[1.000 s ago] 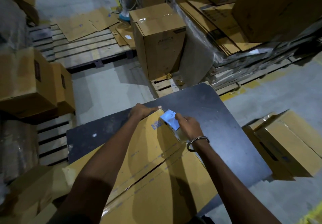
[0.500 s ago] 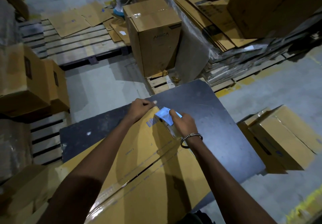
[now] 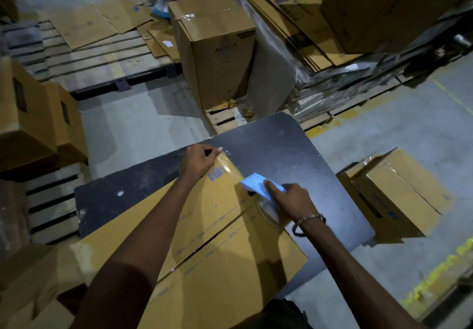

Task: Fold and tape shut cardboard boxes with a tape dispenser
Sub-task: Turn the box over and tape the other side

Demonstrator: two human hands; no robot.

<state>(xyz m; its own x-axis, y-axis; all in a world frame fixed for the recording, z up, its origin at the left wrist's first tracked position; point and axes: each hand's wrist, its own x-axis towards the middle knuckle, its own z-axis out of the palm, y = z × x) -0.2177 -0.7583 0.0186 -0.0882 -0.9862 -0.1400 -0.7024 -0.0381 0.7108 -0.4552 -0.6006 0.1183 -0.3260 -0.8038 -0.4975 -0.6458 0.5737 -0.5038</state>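
A flat brown cardboard box [image 3: 220, 249] lies on a dark table [image 3: 294, 154], with a seam running diagonally across it. My left hand [image 3: 199, 161] pinches the end of a clear tape strip at the box's far corner, by a blue barcode. My right hand [image 3: 291, 200] grips a tape dispenser [image 3: 261, 188] with a light blue top, held at the box's right edge near the seam. Shiny tape stretches between the two hands along the far edge.
A taped box [image 3: 399, 195] sits on the floor to the right of the table. A tall sealed box [image 3: 217, 49] stands on a pallet ahead. Stacks of flat cardboard [image 3: 307, 34] lie at the back right, and boxes [image 3: 33, 121] are at the left.
My right hand has drawn the dispenser away from my left hand, to the right along the box's far edge, pulling out tape. My left hand stays at the corner.
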